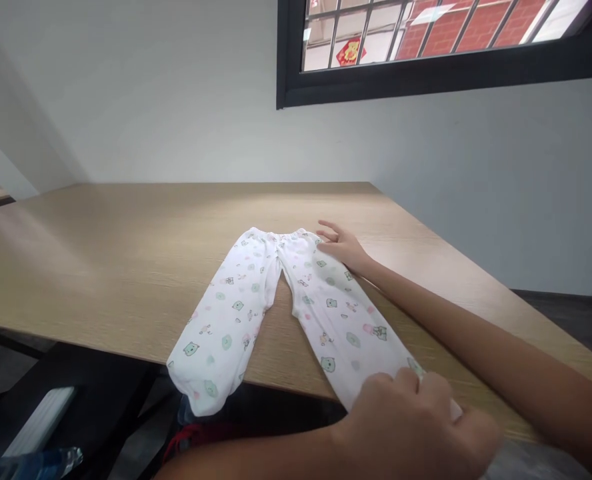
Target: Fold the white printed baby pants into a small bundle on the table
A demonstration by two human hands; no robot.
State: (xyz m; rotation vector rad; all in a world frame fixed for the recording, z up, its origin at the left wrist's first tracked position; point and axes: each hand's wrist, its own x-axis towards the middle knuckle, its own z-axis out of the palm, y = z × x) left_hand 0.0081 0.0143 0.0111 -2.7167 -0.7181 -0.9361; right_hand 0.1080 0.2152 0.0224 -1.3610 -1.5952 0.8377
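White pants (336,313) with a small green and pink animal print lie spread on the table, elastic waistband at the far side and legs toward me. One leg's cuff hangs over the table's near edge on the left. My left hand (416,420) reaches across the bottom of the view, closed around the cuff of the right-side leg. Beside the waistband, my right hand (343,247) rests at the outer edge of the pants, its fingers apart and partly raised off the cloth.
The light wood table (101,267) runs back to a pale wall under a barred window (386,40). At lower left are a black chair (101,380), a white slab-like thing (41,420) and a clear plastic bottle (41,463).
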